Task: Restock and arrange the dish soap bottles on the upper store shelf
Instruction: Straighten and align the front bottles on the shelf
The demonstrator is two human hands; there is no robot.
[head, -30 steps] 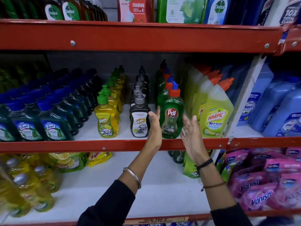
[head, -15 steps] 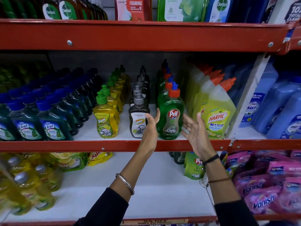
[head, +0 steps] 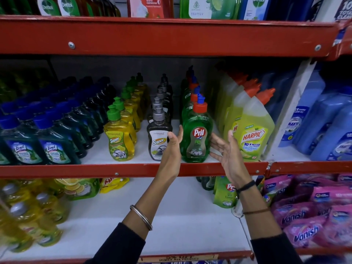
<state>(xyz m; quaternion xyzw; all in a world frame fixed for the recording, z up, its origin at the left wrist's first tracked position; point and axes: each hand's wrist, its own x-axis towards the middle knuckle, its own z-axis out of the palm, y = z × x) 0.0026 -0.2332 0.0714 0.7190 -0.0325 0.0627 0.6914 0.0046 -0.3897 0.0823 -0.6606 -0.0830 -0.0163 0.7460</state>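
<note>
A green Pril dish soap bottle (head: 197,136) with a red cap stands at the front of its row on the white shelf (head: 141,157) with the red front rail. More Pril bottles line up behind it. My left hand (head: 172,149) is open just left of the bottle, fingertips near its side. My right hand (head: 226,151) is open just right of it, palm facing the bottle, fingers spread. Neither hand grips the bottle. A grey Patanjali Super bottle (head: 159,138) stands partly hidden behind my left hand.
Yellow Patanjali Super bottles (head: 120,140) and dark blue-capped Lizol bottles (head: 55,145) fill the shelf to the left. Yellow Harpic bottles (head: 253,134) stand close on the right, then blue bottles (head: 327,122). Below lie Pril pouches (head: 224,193), pink Vanish packs (head: 304,225) and yellow bottles (head: 28,216).
Both hands have drawn slightly back and down from the Pril bottle, and the right hand's fingers have spread. The bottle stays upright in the same spot.
</note>
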